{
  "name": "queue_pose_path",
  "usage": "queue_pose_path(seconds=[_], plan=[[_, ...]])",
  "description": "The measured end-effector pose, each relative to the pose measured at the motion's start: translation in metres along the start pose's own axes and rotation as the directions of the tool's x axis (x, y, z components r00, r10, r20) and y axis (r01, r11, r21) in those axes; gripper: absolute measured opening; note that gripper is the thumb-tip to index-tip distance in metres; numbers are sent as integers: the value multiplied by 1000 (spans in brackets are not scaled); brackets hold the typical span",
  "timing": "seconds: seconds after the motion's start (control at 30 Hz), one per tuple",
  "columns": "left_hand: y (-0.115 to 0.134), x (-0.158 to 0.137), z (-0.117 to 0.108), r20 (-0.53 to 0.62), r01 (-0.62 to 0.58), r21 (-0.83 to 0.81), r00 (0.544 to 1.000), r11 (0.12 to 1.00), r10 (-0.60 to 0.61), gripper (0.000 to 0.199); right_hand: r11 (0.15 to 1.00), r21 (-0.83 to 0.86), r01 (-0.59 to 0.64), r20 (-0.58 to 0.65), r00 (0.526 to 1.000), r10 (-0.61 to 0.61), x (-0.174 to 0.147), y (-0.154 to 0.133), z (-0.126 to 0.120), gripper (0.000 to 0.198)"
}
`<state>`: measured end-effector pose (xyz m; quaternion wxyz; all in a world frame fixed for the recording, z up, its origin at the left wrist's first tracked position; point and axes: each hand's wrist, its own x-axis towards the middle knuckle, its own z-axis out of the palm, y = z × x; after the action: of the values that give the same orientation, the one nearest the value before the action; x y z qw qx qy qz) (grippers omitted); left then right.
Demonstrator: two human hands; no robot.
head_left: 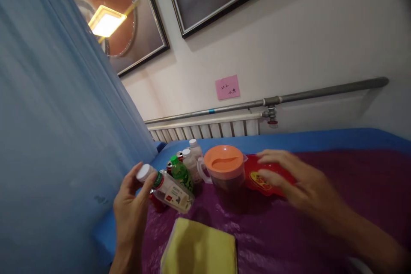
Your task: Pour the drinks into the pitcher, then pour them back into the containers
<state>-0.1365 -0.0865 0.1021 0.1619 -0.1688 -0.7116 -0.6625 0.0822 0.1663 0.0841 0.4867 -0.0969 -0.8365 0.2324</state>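
Left hand (130, 214)'s bottle (168, 188) tilted, cap up-left.

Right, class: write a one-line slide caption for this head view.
Left hand tilts a white-capped bottle beside an orange-lidded jug; right hand hovers over a red tray.

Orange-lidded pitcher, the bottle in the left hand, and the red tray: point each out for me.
Orange-lidded pitcher (224, 163), head view, on the orange lid.
Bottle in the left hand (173, 192), head view, on its white label.
Red tray (261, 181), head view, on the yellow emblem inside it.
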Motion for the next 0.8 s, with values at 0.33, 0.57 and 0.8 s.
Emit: queue_pose_path(seconds=[0.33,0.57,0.8], plan=[[52,-87,34,306,231,-301,942,925,-135,58,939,124,-320,231,930,287,-1,-12,2,42],[16,-92,36,340,364,-266,902,893,-266,60,625,-477,-619,102,667,738,-7,112,-16,33],[-9,-97,31,356,480,-218,850,850,-388,60,574,-490,-657,185,565,804,-33,151,14,33]])
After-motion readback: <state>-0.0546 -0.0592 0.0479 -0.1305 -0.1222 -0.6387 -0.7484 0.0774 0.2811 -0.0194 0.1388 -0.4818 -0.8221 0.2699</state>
